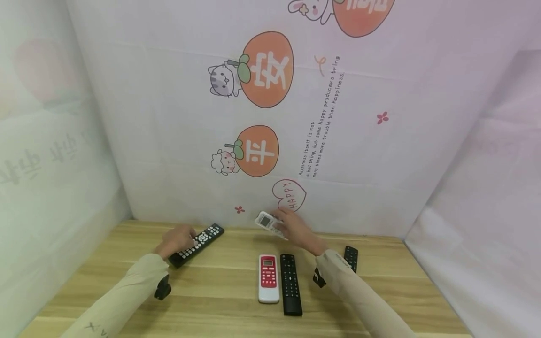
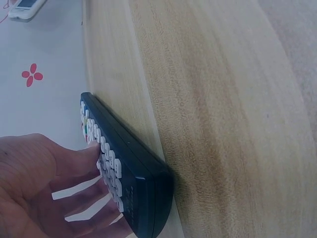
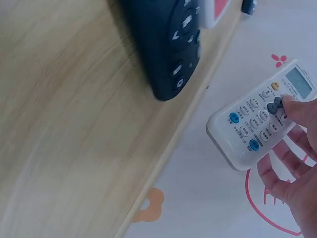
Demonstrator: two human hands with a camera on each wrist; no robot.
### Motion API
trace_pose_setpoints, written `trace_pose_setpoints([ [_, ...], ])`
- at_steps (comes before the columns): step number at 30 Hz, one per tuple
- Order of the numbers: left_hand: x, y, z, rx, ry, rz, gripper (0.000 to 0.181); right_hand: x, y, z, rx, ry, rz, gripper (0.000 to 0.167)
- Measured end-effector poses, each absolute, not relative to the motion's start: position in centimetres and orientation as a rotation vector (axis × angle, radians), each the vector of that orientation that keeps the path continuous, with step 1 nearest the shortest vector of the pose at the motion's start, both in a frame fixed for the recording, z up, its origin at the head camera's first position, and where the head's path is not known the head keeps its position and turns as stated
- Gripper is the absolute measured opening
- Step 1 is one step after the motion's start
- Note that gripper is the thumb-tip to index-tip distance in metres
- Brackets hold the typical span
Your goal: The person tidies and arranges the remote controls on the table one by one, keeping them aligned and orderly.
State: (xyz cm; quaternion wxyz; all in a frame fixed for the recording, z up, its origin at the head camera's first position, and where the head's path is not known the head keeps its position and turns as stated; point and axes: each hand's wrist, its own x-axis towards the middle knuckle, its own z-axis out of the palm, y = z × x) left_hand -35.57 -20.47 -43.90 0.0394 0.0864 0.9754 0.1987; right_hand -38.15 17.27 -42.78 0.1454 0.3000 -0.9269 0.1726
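Observation:
My left hand (image 1: 178,238) grips a black remote with white buttons (image 1: 203,240) at the table's left back. In the left wrist view the thumb of that hand (image 2: 44,183) lies on the buttons of the black remote (image 2: 133,168), fingers round its far side. Near the back edge, my right hand (image 1: 296,230) holds a small white remote (image 1: 267,221) above the table. The right wrist view has this hand (image 3: 297,173) pinching the white remote (image 3: 252,124), thumb on a dark button, its screen and blue buttons showing.
A red and white remote (image 1: 268,279) and a long black remote (image 1: 290,284) lie side by side on the wooden table (image 1: 228,300). Another black remote (image 1: 351,257) lies at the right, partly behind my right sleeve. A printed cloth (image 1: 177,141) rises behind the table.

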Motion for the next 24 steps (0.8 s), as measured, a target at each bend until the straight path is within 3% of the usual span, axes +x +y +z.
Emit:
trace_pose_setpoints([
  [24,-35.6,-20.4,-43.6,0.264,2.996,0.576,0.033,-36.1,15.1,-41.0,0.455,-2.617,1.539,0.044],
])
